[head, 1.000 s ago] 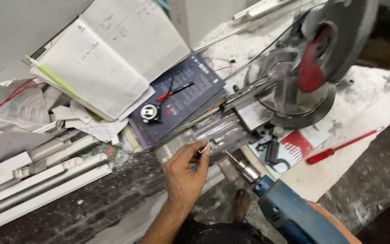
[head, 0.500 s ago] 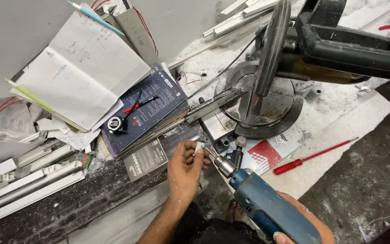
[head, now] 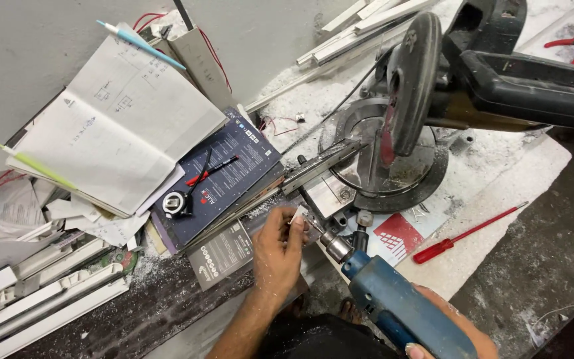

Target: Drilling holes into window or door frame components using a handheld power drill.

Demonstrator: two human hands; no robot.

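My left hand point(head: 279, 247) pinches a small metal piece point(head: 298, 214) at the front of the miter saw base point(head: 393, 176). My right hand point(head: 456, 329) grips a blue power drill point(head: 400, 307), mostly hidden under it at the bottom edge. The drill's bit point(head: 315, 226) points up-left and its tip meets the small piece between my fingers. A long aluminium profile point(head: 313, 169) lies across the saw's fence just above. The saw's blade and black motor housing point(head: 499, 73) hang raised over the base.
An open notebook point(head: 111, 129) with a pen lies top left on a dark blue book point(head: 224, 176) carrying a tape measure point(head: 176, 203). A red screwdriver point(head: 463, 234) rests on a white sheet at right. White profiles point(head: 41, 299) are stacked bottom left. Metal shavings cover the floor.
The view has shifted, so the saw now sits further right and higher. My left hand and the drill have stayed together at the small piece, with the bit still against it.
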